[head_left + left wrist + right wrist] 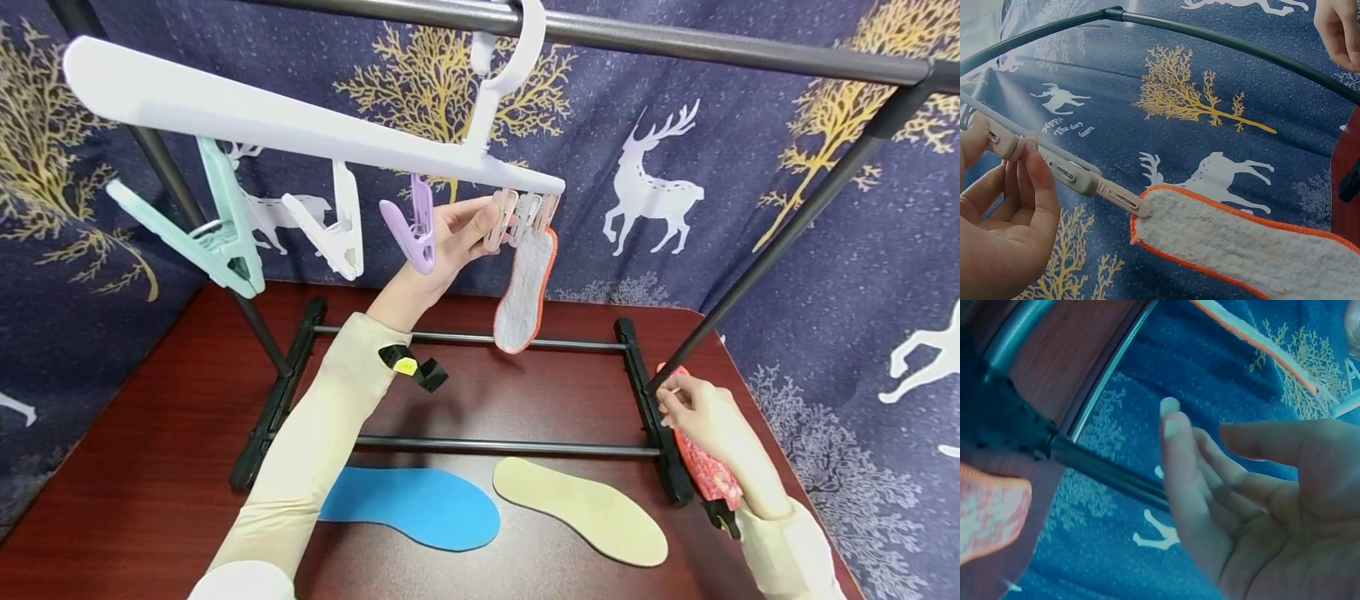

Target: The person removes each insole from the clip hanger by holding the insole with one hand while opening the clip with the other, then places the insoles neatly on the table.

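My left hand (457, 237) is raised to the right end of a white hanger (285, 112), thumb and fingers pinching a beige clothespin (1002, 140). Beyond it, a grey clothespin (1066, 172) and another beige clothespin (1124, 200) sit on the hanger. From that far clothespin hangs a grey fuzzy insole (522, 292) with orange edging, gripped at one end. Low at the right, my right hand (701, 412) hovers by the rack's side post, fingers loosely bent with nothing between them in the right wrist view. A red patterned insole (705, 467) lies beneath it, partly covered.
Green (221, 242), white (337, 229) and purple (416, 229) clothespins hang along the hanger. Its hook loops over the rack's black top bar (675, 52). On the dark red table (150, 417), a blue insole (420, 504) and a cream insole (585, 508) lie in front.
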Demonstrator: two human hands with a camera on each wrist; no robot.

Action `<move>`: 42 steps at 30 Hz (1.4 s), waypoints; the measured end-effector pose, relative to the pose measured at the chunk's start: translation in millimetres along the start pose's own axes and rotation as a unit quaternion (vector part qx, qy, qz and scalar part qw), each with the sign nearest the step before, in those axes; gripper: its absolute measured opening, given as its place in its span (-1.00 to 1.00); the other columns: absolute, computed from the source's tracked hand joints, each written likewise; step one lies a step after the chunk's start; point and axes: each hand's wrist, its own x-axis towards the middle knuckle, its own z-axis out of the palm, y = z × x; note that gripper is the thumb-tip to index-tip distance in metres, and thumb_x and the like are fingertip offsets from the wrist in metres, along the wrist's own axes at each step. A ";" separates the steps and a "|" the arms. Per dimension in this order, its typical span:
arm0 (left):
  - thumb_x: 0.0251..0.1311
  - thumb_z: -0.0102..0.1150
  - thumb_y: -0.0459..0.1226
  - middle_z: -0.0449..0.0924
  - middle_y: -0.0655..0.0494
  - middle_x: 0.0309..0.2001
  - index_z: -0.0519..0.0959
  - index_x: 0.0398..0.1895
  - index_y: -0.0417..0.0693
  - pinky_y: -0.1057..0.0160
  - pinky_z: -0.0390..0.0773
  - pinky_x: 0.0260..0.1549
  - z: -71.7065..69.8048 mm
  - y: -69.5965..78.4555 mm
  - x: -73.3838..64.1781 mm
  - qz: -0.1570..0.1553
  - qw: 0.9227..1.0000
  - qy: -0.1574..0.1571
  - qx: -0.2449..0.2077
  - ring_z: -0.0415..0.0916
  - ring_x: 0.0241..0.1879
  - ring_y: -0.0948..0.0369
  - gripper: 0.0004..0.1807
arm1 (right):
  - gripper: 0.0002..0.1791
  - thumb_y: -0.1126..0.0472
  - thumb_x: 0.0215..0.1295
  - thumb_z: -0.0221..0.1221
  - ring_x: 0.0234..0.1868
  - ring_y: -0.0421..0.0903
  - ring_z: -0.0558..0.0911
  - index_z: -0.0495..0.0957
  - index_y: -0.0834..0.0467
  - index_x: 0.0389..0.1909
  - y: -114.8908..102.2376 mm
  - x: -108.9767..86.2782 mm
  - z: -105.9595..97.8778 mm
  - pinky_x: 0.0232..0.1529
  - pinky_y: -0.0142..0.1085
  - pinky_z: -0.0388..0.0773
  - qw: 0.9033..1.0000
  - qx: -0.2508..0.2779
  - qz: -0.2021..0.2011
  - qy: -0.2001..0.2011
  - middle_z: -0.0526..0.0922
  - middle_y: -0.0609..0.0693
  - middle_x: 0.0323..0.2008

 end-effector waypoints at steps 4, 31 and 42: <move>-0.41 0.38 0.34 0.58 0.07 -0.02 0.36 0.30 -0.35 0.35 0.55 -0.14 1.1 1.1 0.6 0.003 1.000 -0.005 -0.001 0.57 -0.17 0.24 0.24 | -0.84 0.22 0.43 0.06 -0.48 -0.18 0.72 0.57 0.21 -0.20 -4.1 6.7 7.8 -0.49 -0.45 0.51 0.998 0.032 -0.034 0.044 0.73 0.11 -0.40; -0.47 0.38 0.37 0.53 -0.10 0.13 0.34 0.32 -0.34 0.36 0.55 -0.11 1.0 -1.2 1.5 -0.009 1.000 0.007 0.003 0.59 -0.14 0.27 0.30 | -0.87 0.32 0.36 0.12 -0.36 -0.03 0.74 0.63 0.18 -0.19 -52.2 76.9 50.5 -0.36 -0.61 0.50 0.970 0.112 -0.167 0.137 0.75 0.10 -0.34; -0.40 0.36 0.35 0.54 -0.16 0.13 0.37 0.29 -0.37 0.33 0.55 -0.13 1.6 0.0 -1.5 -0.001 1.000 0.001 0.007 0.58 -0.09 0.24 0.23 | -0.87 0.30 0.33 0.15 -0.30 -0.12 0.70 0.62 0.19 -0.17 -65.9 90.9 56.0 -0.26 -0.28 0.66 0.968 0.116 -0.176 0.139 0.74 0.06 -0.30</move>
